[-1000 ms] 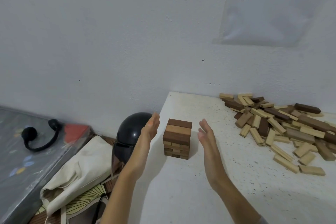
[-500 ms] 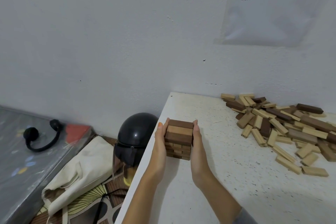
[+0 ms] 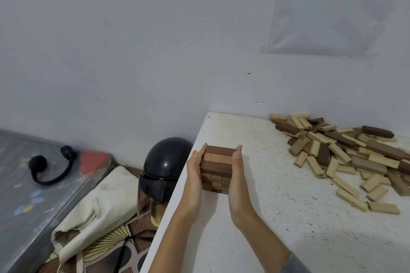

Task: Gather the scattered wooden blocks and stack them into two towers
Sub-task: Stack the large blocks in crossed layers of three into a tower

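A short tower of wooden blocks (image 3: 216, 167), several layers of dark and light wood, stands near the left edge of the white speckled table (image 3: 277, 217). My left hand (image 3: 194, 175) presses flat against the tower's left side with straight fingers. My right hand (image 3: 237, 176) presses flat against its right side the same way. A large heap of scattered wooden blocks (image 3: 346, 155) lies at the back right of the table, against the wall.
The table's left edge drops off right beside my left hand. Below it are a black helmet (image 3: 165, 162), a cream cloth bag (image 3: 99, 208) and a patterned mat. A grey surface with black headphones (image 3: 47, 167) is at the far left.
One second ago both hands were held apart from the tower. They closed in on its two sides and now press it between flat palms, held there since half a second ago.
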{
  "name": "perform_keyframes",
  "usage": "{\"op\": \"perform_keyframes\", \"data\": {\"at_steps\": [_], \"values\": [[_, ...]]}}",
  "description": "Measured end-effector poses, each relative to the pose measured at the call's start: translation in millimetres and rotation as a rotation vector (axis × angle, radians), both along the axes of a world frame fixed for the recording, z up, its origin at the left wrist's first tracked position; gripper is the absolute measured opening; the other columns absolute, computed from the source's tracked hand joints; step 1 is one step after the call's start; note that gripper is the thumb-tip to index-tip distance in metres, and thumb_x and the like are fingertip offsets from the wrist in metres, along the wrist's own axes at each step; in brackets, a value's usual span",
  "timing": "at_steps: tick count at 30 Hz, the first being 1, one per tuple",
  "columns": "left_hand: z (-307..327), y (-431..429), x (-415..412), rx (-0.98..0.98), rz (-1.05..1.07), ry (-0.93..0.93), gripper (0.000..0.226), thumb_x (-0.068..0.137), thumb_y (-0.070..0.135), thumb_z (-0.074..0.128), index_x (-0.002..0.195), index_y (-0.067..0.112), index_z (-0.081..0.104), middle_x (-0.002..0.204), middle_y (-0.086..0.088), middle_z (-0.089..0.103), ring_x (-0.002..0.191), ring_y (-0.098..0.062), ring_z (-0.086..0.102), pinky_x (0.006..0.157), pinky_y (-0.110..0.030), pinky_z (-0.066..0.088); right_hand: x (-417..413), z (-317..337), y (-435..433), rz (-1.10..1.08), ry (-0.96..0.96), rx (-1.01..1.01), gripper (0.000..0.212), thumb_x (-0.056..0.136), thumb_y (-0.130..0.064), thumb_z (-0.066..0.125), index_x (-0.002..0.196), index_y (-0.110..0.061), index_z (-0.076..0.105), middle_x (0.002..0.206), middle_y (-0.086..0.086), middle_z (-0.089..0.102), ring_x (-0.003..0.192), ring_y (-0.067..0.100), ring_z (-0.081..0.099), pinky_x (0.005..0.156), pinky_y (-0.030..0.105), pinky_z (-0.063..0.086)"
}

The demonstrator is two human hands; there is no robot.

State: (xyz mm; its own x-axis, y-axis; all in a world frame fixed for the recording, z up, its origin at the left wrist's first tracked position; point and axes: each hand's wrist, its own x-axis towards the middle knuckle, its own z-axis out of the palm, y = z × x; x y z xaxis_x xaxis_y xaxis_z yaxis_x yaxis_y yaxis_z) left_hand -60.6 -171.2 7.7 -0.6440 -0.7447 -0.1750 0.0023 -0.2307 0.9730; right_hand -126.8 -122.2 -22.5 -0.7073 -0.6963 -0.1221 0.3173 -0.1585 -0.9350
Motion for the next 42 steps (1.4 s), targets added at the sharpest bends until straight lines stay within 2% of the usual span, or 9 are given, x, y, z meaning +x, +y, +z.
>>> {"op": "perform_keyframes", "data": {"at_steps": [3, 6, 14, 20, 24, 33, 37, 39, 42], "values": [[0.3, -0.2, 0.1, 0.012, 0.004, 0.002, 0.042, 0.102, 0.050, 0.018, 0.127, 0.046, 0.052, 0.122, 0.016, 0.063, 0.114, 0.003, 0.054, 0.095, -0.021, 0.040, -1.8, -0.4, 0.6, -0.005, 0.001, 0.011, 0.107, 0.057, -0.097, 0.039, 0.148, -0.041, 0.028, 0.144, -0.003, 0.046, 0.128, 0.018, 0.050, 0.104, 0.043, 0.046], [-1.0, -1.2, 0.5, 0.001, 0.005, 0.000, 0.048, 0.100, 0.053, 0.016, 0.137, 0.043, 0.045, 0.137, 0.010, 0.053, 0.125, -0.002, 0.047, 0.103, -0.025, 0.033, -4.8, -1.1, 1.8, -0.009, -0.004, 0.033, 0.109, 0.055, -0.100, 0.037, 0.147, -0.041, 0.030, 0.146, -0.004, 0.045, 0.129, 0.017, 0.049, 0.105, 0.041, 0.045], [-1.4, 3.4, -0.8, 0.014, 0.006, 0.000, 0.045, 0.101, 0.053, 0.018, 0.131, 0.045, 0.051, 0.128, 0.011, 0.061, 0.121, -0.003, 0.052, 0.105, -0.028, 0.035, 4.2, -2.2, -1.2, -0.028, -0.026, 0.043, 0.109, 0.055, -0.099, 0.040, 0.148, -0.044, 0.026, 0.153, -0.006, 0.034, 0.135, 0.019, 0.042, 0.110, 0.045, 0.039], [-1.2, 3.2, 0.0, 0.018, 0.028, 0.003, 0.045, 0.100, 0.052, 0.018, 0.135, 0.043, 0.046, 0.131, 0.012, 0.055, 0.118, 0.004, 0.048, 0.092, -0.017, 0.036, 2.5, 2.3, 2.1, -0.043, 0.017, 0.084, 0.118, 0.049, -0.103, 0.034, 0.149, -0.041, 0.025, 0.155, -0.003, 0.031, 0.138, 0.019, 0.037, 0.112, 0.044, 0.037], [-1.7, 4.4, -0.1, -0.003, 0.039, -0.007, 0.046, 0.097, 0.059, 0.026, 0.135, 0.044, 0.048, 0.135, 0.009, 0.056, 0.126, -0.006, 0.048, 0.112, -0.032, 0.033, 5.9, 1.4, 0.3, -0.033, -0.018, 0.061, 0.109, 0.054, -0.100, 0.039, 0.148, -0.045, 0.025, 0.153, -0.007, 0.034, 0.137, 0.019, 0.039, 0.112, 0.045, 0.037], [4.9, 8.3, 0.3, -0.022, 0.009, 0.004, 0.077, 0.072, 0.081, 0.036, 0.136, 0.040, 0.049, 0.132, 0.007, 0.060, 0.126, -0.010, 0.051, 0.113, -0.041, 0.035, 7.5, 3.3, 1.8, -0.030, -0.016, 0.072, 0.110, 0.053, -0.100, 0.039, 0.148, -0.045, 0.025, 0.151, -0.008, 0.037, 0.134, 0.018, 0.042, 0.110, 0.045, 0.039], [10.2, 6.2, 4.1, -0.018, 0.032, -0.002, 0.038, 0.100, 0.055, 0.020, 0.121, 0.048, 0.050, 0.124, 0.024, 0.057, 0.124, 0.004, 0.046, 0.101, -0.018, 0.031, 2.5, 17.0, 12.7, 0.002, 0.020, 0.080, 0.097, 0.068, -0.094, 0.032, 0.149, -0.040, 0.028, 0.149, -0.009, 0.042, 0.129, 0.006, 0.046, 0.100, 0.028, 0.044], [14.7, 3.4, 8.7, -0.074, 0.041, 0.006, 0.032, 0.103, 0.045, 0.019, 0.123, 0.049, 0.044, 0.120, 0.036, 0.054, 0.124, 0.012, 0.042, 0.094, -0.010, 0.029, -2.6, 30.0, 21.4, -0.017, 0.053, 0.087, 0.072, 0.088, -0.076, 0.023, 0.150, -0.039, 0.023, 0.150, -0.019, 0.033, 0.124, -0.008, 0.042, 0.100, 0.017, 0.033], [22.1, -2.3, 13.7, -0.139, 0.095, 0.056, 0.038, 0.103, 0.033, 0.033, 0.140, 0.038, 0.038, 0.138, 0.026, 0.046, 0.124, 0.009, 0.041, 0.093, -0.012, 0.031, -12.1, 44.3, 36.4, -0.094, 0.108, 0.079, 0.057, 0.096, -0.057, 0.025, 0.150, -0.042, 0.017, 0.152, -0.024, 0.020, 0.140, 0.001, 0.025, 0.108, 0.027, 0.015]]}}
